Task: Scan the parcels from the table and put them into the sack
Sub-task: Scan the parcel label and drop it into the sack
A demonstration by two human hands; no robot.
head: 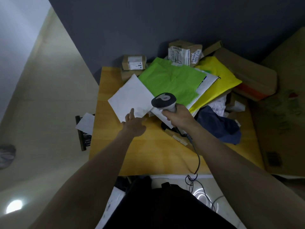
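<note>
At the near edge of a parcel heap on a yellow desk (148, 154), a person's left hand (134, 123) reaches out with fingers straight, its fingertips (132, 111) touching the near corner of a white mailer (130, 96). That grip is spread apart and has hold of nothing yet. Just right of it, the right hand (177, 115) is clamped round the handle of a grey scanner (163, 100), whose head hangs over the mailer's right edge; its cable (197, 156) trails back toward the person and off the desk's near edge.

Beyond both hands lie the waiting parcels: a green bag (173, 80) just past the scanner, a yellow bag (217, 76) farther right, and brown boxes (134, 62) at the far side. A dark blue cloth (219, 124) is bunched to the right of the right hand. Left of the left hand, off the desk's edge, another white parcel (85, 123) rests on a dark rack (81, 134). Whether the pale material below the desk's near edge is the sack cannot be told.

By the look of it, the step in hand is picking out the white mailer for scanning. No label shows on its upper face, so the next move would seem to call for the left hand to close on the corner, lift and turn the mailer until a barcode faces the scanner, then carry it to the sack.
</note>
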